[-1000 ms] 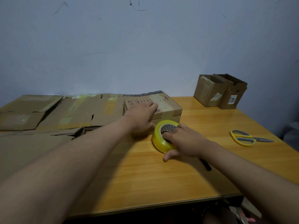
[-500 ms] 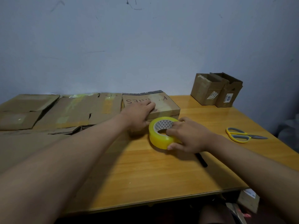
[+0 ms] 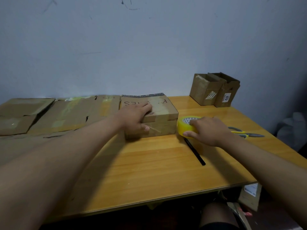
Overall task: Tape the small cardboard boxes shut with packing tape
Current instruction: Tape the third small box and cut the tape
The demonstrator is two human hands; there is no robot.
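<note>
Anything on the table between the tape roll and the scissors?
Only the right hand, gripping the tape roll; it covers the stretch up to the scissors. Head view.

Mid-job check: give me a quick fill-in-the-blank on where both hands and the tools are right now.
The left hand rests on the cardboard ____.
The right hand grips the yellow ____ roll.
The scissors lie to the ____ of the right hand.
The black pen lies on the ____.

Missing words: box; tape; right; table
</note>
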